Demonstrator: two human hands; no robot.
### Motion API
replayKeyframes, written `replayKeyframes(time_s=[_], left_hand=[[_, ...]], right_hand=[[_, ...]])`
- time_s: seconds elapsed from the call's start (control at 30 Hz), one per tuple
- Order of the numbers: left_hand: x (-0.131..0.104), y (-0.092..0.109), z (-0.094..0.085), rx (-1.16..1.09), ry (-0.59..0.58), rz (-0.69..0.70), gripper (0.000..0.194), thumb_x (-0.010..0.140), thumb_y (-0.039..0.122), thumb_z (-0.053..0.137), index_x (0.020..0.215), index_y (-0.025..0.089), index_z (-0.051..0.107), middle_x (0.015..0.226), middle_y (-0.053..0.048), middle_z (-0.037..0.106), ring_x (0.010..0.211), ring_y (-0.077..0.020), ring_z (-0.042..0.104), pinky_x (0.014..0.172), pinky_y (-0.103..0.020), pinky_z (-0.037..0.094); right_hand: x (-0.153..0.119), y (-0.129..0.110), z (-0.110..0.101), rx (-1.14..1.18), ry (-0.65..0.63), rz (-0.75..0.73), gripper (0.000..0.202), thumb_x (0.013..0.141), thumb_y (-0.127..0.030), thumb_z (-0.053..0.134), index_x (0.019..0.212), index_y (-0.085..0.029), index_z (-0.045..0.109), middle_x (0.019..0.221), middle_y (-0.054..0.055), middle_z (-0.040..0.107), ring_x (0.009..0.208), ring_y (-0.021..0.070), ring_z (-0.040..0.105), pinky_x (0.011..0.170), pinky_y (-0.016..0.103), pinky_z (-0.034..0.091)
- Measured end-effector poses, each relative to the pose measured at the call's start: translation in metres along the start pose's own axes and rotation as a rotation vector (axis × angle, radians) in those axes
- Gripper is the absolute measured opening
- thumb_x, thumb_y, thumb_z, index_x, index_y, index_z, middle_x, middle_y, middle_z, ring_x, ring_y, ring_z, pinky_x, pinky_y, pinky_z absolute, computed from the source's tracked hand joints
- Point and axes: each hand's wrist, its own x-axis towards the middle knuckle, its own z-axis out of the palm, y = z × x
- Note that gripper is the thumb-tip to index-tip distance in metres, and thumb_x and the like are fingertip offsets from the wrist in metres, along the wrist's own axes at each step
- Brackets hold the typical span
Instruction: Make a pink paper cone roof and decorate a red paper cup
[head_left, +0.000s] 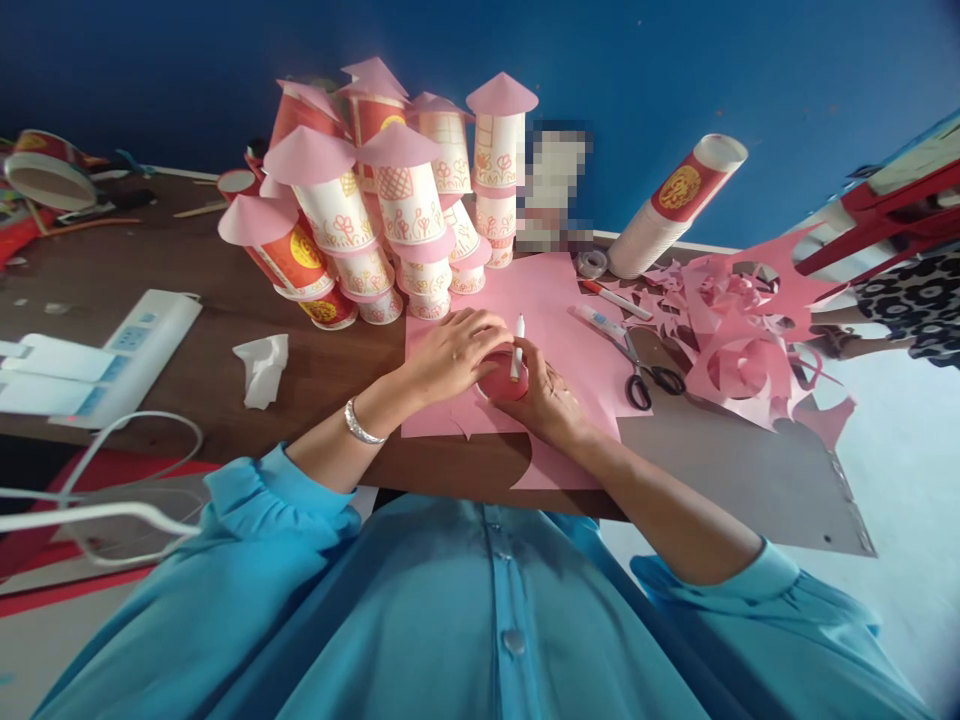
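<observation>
My right hand (551,400) holds a slim white marker (517,350) between thumb and fingers, tilted nearly upright. Beneath it is a round, pink-looking cup-like piece (501,380), its rim partly hidden by both hands. My left hand (461,350), with a silver bracelet at the wrist, curls its fingers over the left and far side of that piece. Both hands are over a large pink paper sheet (540,300) with curved cuts along its near edge. Behind them stand stacked paper-cup towers (409,200) with pink cone roofs and drawn flowers.
Black-handled scissors (637,370), a glue stick (598,320), and a red-and-white marker (619,298) lie to the right. Beyond are pink paper scraps (739,330), a tape roll (592,263) and a leaning cup stack (679,205). A white power strip (139,345) and crumpled paper (262,368) are left.
</observation>
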Motion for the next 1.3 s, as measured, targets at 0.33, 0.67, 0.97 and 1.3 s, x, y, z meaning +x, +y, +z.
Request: replayKeyframes(time_s=[0.33, 0.67, 0.97, 1.3], left_hand=[[0.006, 0.010, 0.014, 0.164, 0.039, 0.136, 0.035, 0.112, 0.019, 0.041, 0.113, 0.024, 0.075, 0.119, -0.008, 0.077, 0.102, -0.0201, 0.071, 0.089, -0.038, 0.058], [-0.064, 0.042, -0.050, 0.315, 0.467, -0.106, 0.012, 0.103, 0.018, 0.068, 0.106, 0.026, 0.076, 0.095, -0.001, 0.080, 0.083, -0.0140, 0.077, 0.075, -0.026, 0.062], [-0.095, 0.060, -0.019, 0.282, 0.555, -0.046, 0.010, 0.098, 0.012, 0.075, 0.104, 0.021, 0.075, 0.086, 0.001, 0.080, 0.071, -0.0092, 0.077, 0.068, -0.017, 0.060], [-0.093, 0.056, -0.019, 0.289, 0.534, -0.030, 0.010, 0.099, 0.013, 0.074, 0.104, 0.021, 0.075, 0.087, 0.000, 0.081, 0.072, -0.0097, 0.078, 0.068, -0.018, 0.060]], right_hand=[[-0.001, 0.004, 0.005, -0.041, 0.022, 0.039, 0.092, 0.095, -0.054, 0.076, 0.163, -0.016, 0.028, 0.145, 0.025, 0.069, 0.126, 0.0388, 0.074, 0.095, 0.054, 0.068], [-0.005, 0.008, 0.003, -0.081, -0.052, -0.020, 0.115, 0.098, -0.051, 0.076, 0.173, -0.017, -0.003, 0.163, 0.026, 0.054, 0.151, 0.0360, 0.057, 0.114, 0.057, 0.059], [-0.006, 0.006, -0.001, -0.070, -0.099, 0.058, 0.103, 0.098, -0.053, 0.073, 0.174, -0.019, 0.013, 0.167, 0.021, 0.052, 0.154, 0.0345, 0.054, 0.120, 0.056, 0.055], [-0.003, 0.004, -0.002, -0.080, -0.129, 0.112, 0.093, 0.094, -0.055, 0.076, 0.167, -0.019, 0.031, 0.169, 0.018, 0.050, 0.155, 0.0347, 0.053, 0.123, 0.055, 0.052]])
